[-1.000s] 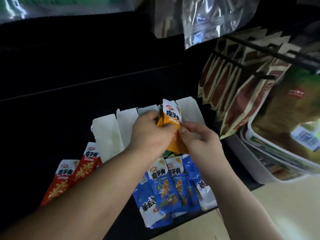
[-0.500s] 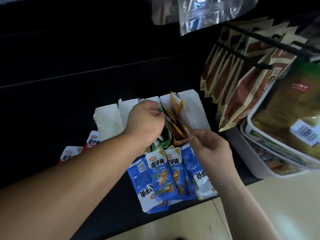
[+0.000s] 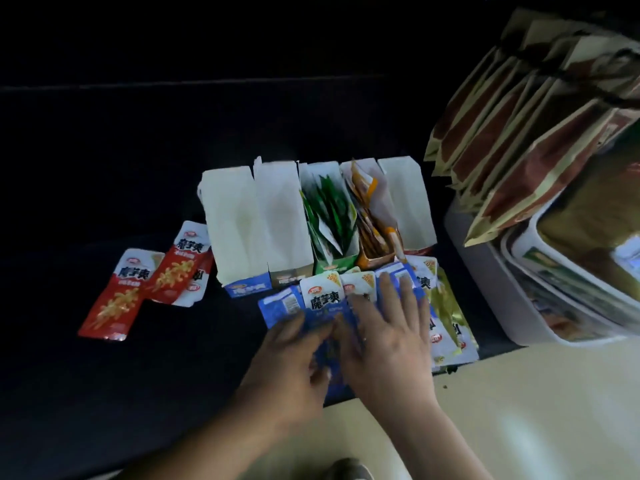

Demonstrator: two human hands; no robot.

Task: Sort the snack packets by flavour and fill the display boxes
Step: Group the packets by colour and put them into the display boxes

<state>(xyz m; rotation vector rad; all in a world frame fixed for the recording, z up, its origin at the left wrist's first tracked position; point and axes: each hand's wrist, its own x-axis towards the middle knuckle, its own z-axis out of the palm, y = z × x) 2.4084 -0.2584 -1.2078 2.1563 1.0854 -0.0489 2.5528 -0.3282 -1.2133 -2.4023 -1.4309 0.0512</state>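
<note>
Several display boxes stand in a row on the dark shelf: the blue box [image 3: 239,230] and its neighbour [image 3: 282,220] look empty, the green box [image 3: 330,216] holds green packets, the orange box [image 3: 372,216] holds orange packets. A pile of blue packets [image 3: 322,301] lies in front of them. My left hand [image 3: 291,362] and my right hand [image 3: 388,337] both lie on the blue pile, fingers spread over the packets; the picture is blurred there. Two red packets [image 3: 138,289] lie to the left. Gold packets [image 3: 446,313] lie at the pile's right.
A white tub [image 3: 485,271] with large brown and gold bags [image 3: 519,133] stands at the right. The shelf's front edge runs under my wrists, with pale floor [image 3: 519,410] below. A shoe tip [image 3: 349,471] shows at the bottom.
The orange packet went into the orange box and both hands came down from the boxes onto the blue packets. The camera tilted down.
</note>
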